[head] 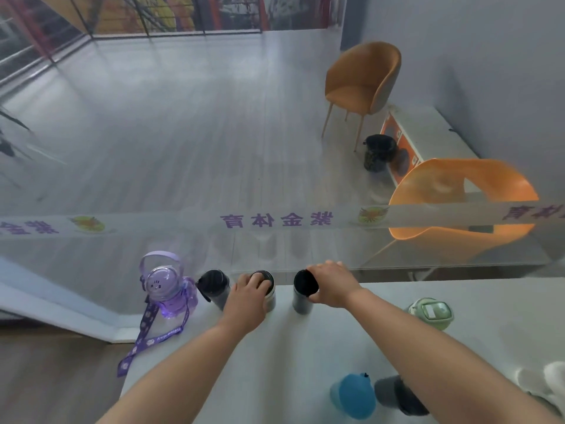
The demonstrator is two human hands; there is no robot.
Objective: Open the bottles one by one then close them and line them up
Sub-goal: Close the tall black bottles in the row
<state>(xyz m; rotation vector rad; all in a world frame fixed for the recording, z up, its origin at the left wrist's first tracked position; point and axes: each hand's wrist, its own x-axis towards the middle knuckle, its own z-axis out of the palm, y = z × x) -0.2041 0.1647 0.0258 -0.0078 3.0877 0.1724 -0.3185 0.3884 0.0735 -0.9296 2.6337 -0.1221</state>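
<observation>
White tabletop (pixel 305 347) carries the bottles, and its far edge meets a glass wall (pixel 183 148). Four bottles are stood in a row along that far edge. At the left end of the row a purple jug (pixel 166 289) with a looped handle and a printed strap is seen. Just right of it stands a dark bottle (pixel 214 287) with a black cap. Next comes a steel bottle (pixel 270 296), over whose top the left hand (pixel 246 301) is laid; its grip is clenched on the cap, with the fingers curled over the rim. Right of that, a short way apart, a grey bottle (pixel 301 298) with a black cap is gripped at its top from the right side by the right hand (pixel 331 286).

Well apart from the row, a green bottle (pixel 431 312) is set near the right edge. At the near edge a blue bottle (pixel 354 396) and a grey cup (pixel 394 393) are seen just beside each other, the cup partly hidden by the right forearm. Whether the caps are screwed tight cannot be told. Beyond the glass, two orange chairs (pixel 363 78) and a black bin (pixel 379 153) are visible on a pale floor.
</observation>
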